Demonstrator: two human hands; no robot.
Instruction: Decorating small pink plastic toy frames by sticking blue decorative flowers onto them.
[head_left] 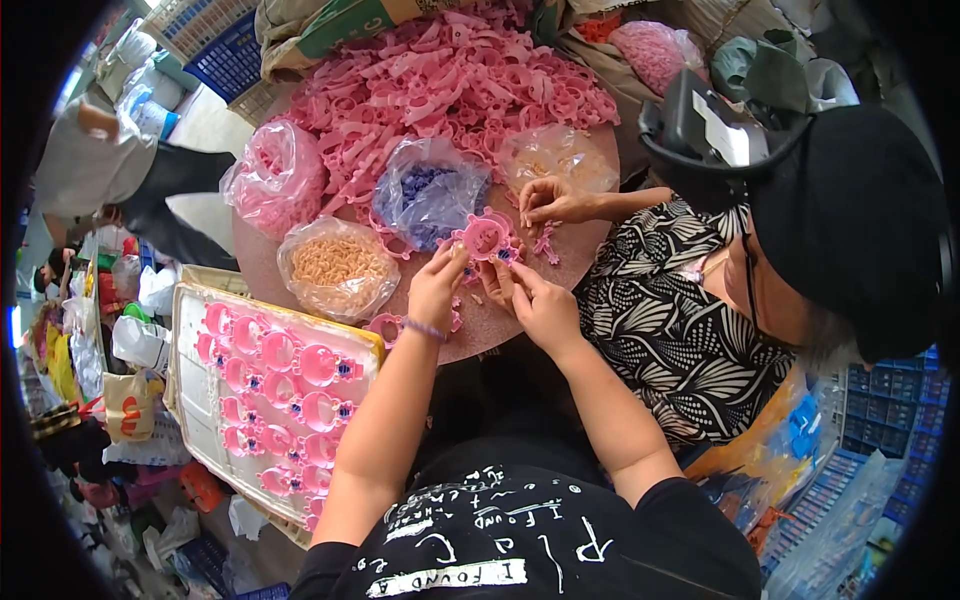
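Note:
A pink plastic ring-shaped piece with small dark blue parts [487,234] is held up over the near side of the round table. My left hand [436,285] grips its left edge between thumb and fingers. My right hand [543,303] pinches its lower right side, close to a dark blue part. Beneath my hands, another pink ring piece [384,328] and some small bits lie on the table [472,337]. A bag of small blue parts [425,195] sits just beyond the held piece. To its left is an open bag of small orange-tan parts [338,268].
A large heap of pink plastic parts [430,85] covers the table's far side. At left, a white tray [200,385] carries rows of pink ring pieces. A co-worker's hand [553,203] reaches in from the right, near a bag of pale orange parts [560,158]. Another person [100,165] stands far left.

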